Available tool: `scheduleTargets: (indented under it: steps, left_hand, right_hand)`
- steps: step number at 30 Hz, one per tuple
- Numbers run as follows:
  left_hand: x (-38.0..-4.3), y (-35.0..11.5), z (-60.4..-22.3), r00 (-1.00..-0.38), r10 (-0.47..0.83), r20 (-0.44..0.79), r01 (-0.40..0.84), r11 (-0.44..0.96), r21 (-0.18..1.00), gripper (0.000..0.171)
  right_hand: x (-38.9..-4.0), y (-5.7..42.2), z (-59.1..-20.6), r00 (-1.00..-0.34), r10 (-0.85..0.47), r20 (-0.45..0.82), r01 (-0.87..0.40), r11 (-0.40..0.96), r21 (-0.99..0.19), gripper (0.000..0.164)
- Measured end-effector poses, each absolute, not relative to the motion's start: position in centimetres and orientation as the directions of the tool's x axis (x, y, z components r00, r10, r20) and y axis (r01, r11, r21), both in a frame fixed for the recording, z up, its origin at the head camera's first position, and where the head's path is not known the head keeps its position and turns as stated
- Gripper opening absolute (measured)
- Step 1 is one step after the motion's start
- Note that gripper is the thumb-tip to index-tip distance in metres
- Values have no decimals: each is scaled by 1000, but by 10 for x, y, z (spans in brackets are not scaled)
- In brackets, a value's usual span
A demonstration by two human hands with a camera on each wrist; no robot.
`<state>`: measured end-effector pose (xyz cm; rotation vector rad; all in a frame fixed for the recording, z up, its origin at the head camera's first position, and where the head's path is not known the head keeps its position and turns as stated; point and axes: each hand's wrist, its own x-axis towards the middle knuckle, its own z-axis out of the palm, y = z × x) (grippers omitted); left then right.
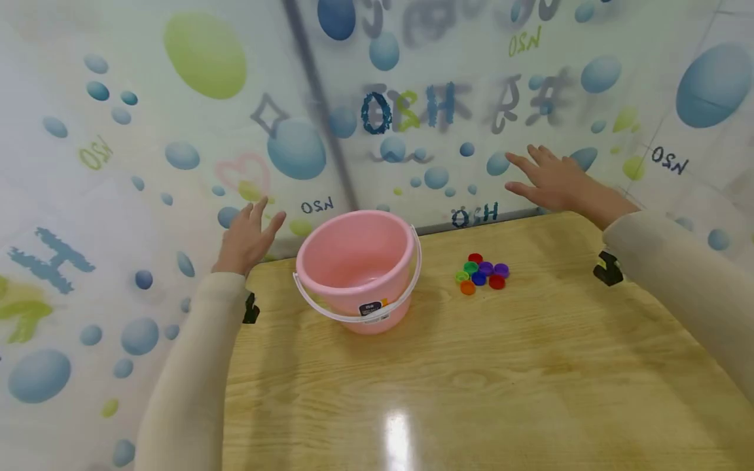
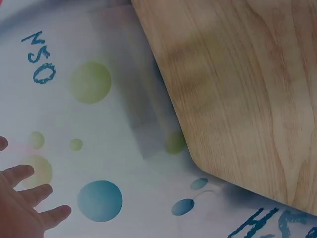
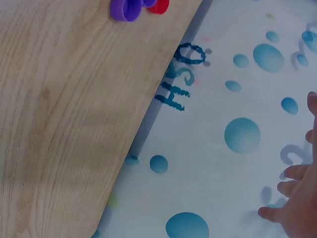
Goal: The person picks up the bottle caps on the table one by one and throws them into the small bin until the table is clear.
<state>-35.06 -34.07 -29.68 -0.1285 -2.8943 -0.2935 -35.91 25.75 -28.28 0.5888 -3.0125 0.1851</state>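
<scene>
My left hand (image 1: 243, 241) is raised with spread fingers beside the pink bucket (image 1: 353, 288), to its left and apart from it. The bucket stands upright on the table, its white handle (image 1: 341, 318) hanging down over the front. Over the table's far right part, my right hand (image 1: 550, 176) is held up, fingers extended and holding nothing. Between that hand and the bucket lies a loose cluster of small colorful bottle caps (image 1: 479, 279), in red, green, purple, blue and orange. The right wrist view catches a purple cap (image 3: 125, 10) at its top edge.
The wooden table (image 1: 459, 379) has its far edge close to a white curtain (image 1: 224, 137) printed with blue and green drops and H2O letters. Another curtain section hangs along the left side. A dark wrist mount (image 1: 608, 269) sits under the right sleeve.
</scene>
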Motion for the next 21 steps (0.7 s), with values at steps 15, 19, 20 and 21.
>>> scheduleTargets:
  steps: [15,19,20,21]
  left_hand:
    - [-330,-313,-340,-976,-39,215,135,667,733,75]
    - [-318,-296,-340,-989,26,144,136,525,840,68]
    - [-314,-292,-338,-990,42,133,137,493,859,66]
    - [-309,-288,-337,-990,57,126,138,467,873,64]
  right_hand:
    - [-321,242,-303,-888,-439,137,-459,843,-281,73]
    - [-315,239,-306,-886,-431,170,-461,789,-406,69]
    - [-313,238,-306,-884,-431,181,-464,768,-442,68]
    - [-311,236,-305,-882,-431,190,-467,747,-474,67]
